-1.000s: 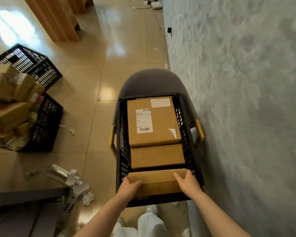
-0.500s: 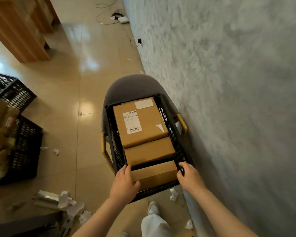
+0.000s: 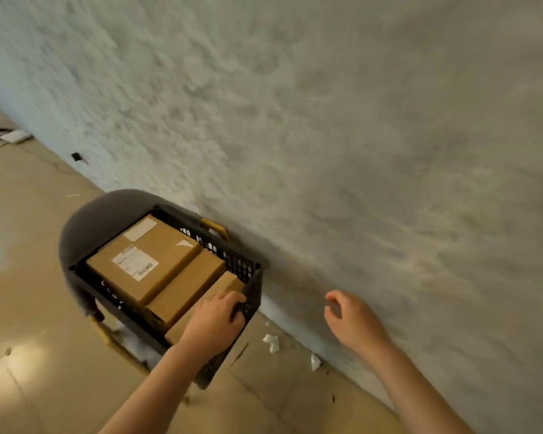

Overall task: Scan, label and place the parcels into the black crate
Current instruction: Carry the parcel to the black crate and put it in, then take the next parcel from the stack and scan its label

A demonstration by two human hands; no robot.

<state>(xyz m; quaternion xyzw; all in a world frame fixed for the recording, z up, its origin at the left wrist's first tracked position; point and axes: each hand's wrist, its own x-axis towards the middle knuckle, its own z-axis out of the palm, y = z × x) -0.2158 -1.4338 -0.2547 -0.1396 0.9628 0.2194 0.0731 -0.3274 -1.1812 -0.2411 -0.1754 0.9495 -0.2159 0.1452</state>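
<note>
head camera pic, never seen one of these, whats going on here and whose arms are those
The picture comes from a camera worn on a person's head, looking down, so the two bare arms are the wearer's own. No machine is involved. A black crate sits on a grey chair beside a rough wall. In the crate lie three cardboard parcels; the farthest, the labelled parcel, bears a white shipping label. The left hand rests on the nearest parcel, its fingers curled at the crate's near rim. The right hand hangs in the air by the wall, holding nothing. Paper scraps litter the floor.

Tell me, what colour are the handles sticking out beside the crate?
Yellow. The handle by the wall shows it best in the head view, next to the black crate.
</note>
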